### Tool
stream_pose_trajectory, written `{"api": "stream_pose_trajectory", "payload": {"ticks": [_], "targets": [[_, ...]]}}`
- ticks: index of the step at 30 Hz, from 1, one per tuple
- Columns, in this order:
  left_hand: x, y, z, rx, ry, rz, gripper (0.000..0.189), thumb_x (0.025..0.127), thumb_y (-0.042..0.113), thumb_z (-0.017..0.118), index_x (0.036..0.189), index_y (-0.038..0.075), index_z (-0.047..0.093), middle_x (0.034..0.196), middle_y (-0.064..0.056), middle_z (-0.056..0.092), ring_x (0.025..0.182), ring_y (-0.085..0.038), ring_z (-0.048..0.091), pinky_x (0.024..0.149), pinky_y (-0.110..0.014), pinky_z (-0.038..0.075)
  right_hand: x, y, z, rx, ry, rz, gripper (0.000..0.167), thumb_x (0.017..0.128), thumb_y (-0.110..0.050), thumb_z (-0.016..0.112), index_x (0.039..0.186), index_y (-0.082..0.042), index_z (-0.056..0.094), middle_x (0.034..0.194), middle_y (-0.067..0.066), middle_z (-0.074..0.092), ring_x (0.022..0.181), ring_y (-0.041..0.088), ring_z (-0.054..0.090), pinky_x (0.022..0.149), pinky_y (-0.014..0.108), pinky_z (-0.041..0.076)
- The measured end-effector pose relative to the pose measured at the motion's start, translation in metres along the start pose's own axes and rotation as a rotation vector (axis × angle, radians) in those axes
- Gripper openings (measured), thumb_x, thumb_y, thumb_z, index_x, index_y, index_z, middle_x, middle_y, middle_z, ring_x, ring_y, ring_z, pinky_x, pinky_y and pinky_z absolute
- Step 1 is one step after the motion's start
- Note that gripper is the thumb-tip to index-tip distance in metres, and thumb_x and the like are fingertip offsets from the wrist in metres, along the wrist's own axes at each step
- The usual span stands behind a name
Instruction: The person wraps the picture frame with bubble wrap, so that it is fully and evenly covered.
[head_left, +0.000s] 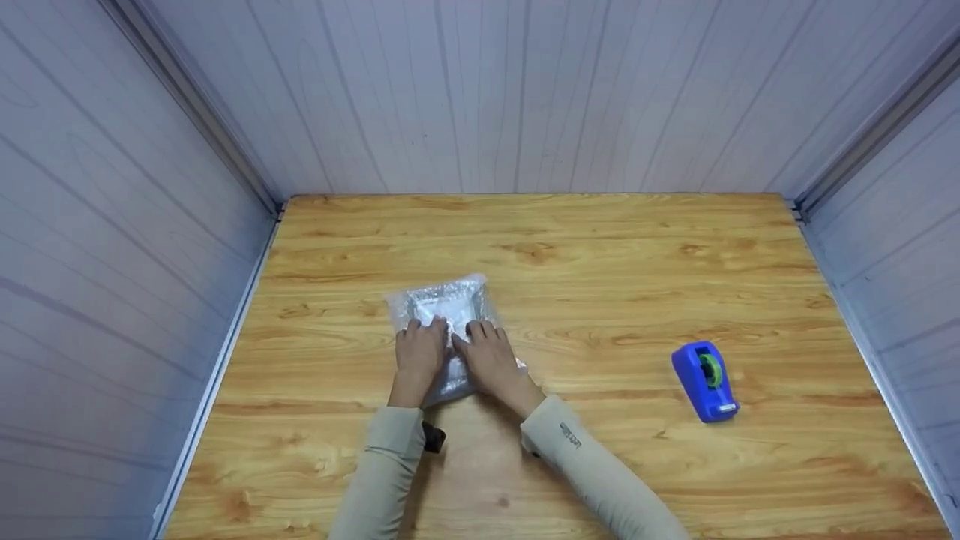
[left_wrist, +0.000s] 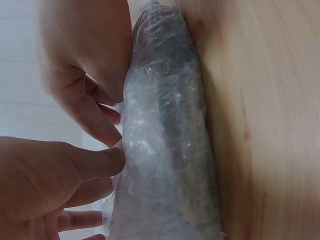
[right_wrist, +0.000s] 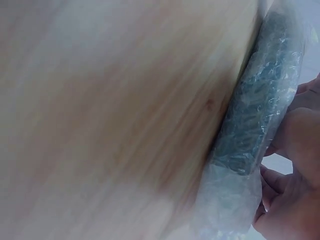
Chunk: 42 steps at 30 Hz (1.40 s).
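Observation:
A flat package in bubble wrap (head_left: 442,292) lies on the table, with a pale rectangular thing showing through the plastic. My left hand (head_left: 421,349) rests on its left half, fingers reaching forward over the top. On the other half sits my right hand (head_left: 489,358), its thumb pointing in toward the left one. From the left wrist view, the thumb and fingers of both hands touch the upper face of the bubble wrap (left_wrist: 160,125), and the fingertips come close together. Seen from the right wrist, the package's near side (right_wrist: 250,120) looks dark and crinkled.
A blue tape dispenser (head_left: 697,382) holding a roll of green tape (head_left: 710,370) stands to the right of the package. Pale panel walls enclose the wooden table (head_left: 600,262) at the back, left and right.

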<state>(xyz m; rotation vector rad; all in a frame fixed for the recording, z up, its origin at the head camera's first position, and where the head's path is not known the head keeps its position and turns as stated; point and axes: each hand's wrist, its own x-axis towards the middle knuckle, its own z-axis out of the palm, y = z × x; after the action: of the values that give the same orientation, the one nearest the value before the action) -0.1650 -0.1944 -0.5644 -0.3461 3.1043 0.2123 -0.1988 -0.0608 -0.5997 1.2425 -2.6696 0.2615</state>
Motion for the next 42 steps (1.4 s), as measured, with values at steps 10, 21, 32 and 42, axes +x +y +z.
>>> {"api": "stream_pose_trajectory", "payload": {"ticks": [10, 21, 32, 42], "targets": [[-0.003, -0.003, 0.001, -0.043, 0.006, -0.015, 0.040, 0.077, 0.027, 0.078, 0.108, 0.010, 0.061, 0.103, -0.013, 0.071, 0.108, -0.034, 0.059, 0.086, -0.051, 0.049, -0.006, 0.005, -0.003, 0.169, 0.000, -0.018, 0.033, 0.088, -0.012, 0.057, 0.120, -0.016, 0.066, 0.120, 0.011, 0.058, 0.111, 0.027, 0.051, 0.088, 0.039, 0.044], [-0.002, -0.007, 0.003, -0.181, 0.094, 0.000, 0.044, 0.079, 0.017, 0.075, 0.118, 0.008, 0.059, 0.117, -0.014, 0.068, 0.124, -0.041, 0.049, 0.096, -0.057, 0.042, -0.005, 0.016, -0.001, 0.381, 0.083, -0.020, 0.021, 0.086, -0.006, 0.061, 0.105, -0.010, 0.071, 0.115, 0.008, 0.062, 0.108, 0.024, 0.055, 0.098, 0.035, 0.043], [-0.003, -0.007, 0.004, -0.239, 0.180, 0.011, 0.052, 0.080, 0.015, 0.073, 0.128, 0.006, 0.056, 0.131, -0.014, 0.059, 0.126, -0.041, 0.045, 0.101, -0.055, 0.039, -0.004, 0.017, 0.000, 0.423, 0.169, -0.042, 0.024, 0.084, -0.003, 0.057, 0.102, -0.009, 0.071, 0.113, 0.009, 0.063, 0.109, 0.024, 0.057, 0.099, 0.034, 0.044], [0.000, -0.010, -0.002, -0.280, 0.232, -0.014, 0.045, 0.088, 0.019, 0.063, 0.130, 0.004, 0.055, 0.135, -0.017, 0.056, 0.128, -0.042, 0.044, 0.103, -0.056, 0.037, -0.002, 0.023, -0.004, 0.450, 0.251, -0.015, 0.026, 0.087, -0.002, 0.053, 0.106, -0.009, 0.070, 0.111, 0.008, 0.064, 0.108, 0.023, 0.058, 0.098, 0.035, 0.046]]}}
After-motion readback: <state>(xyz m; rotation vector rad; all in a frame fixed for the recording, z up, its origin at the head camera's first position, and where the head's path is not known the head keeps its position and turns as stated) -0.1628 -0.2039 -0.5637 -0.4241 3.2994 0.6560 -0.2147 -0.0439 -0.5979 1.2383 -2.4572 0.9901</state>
